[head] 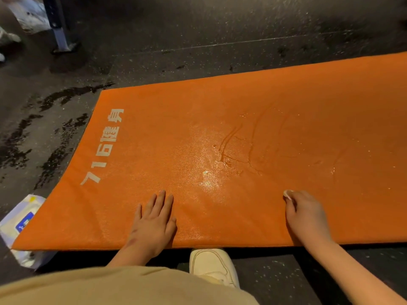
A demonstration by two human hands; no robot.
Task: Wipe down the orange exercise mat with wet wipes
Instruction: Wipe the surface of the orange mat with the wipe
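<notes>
Can't see far end of orange mat (242, 119), cropped at rt edge. Can make out only a sliver of wipe (287, 193), mostly buried in right hand (306, 214). Can't read label on wipes pack (22, 225), partly under mat corner. Blurred, cropped bag (28, 14) top-left.

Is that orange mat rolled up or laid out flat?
Laid out flat. The orange mat lies spread on the dark floor, no roll or fold in view, and the left hand rests flat on it.

Orange foam exercise mat (242, 102) carried off-white lettering. Crumpled wet wipe (288, 193) showed white. Speckled rubber floor (198, 29) was dark grey w/ pale flecks & black wet blotches. Soft plastic wipes pack (13, 225) was white w/ blue label.
</notes>
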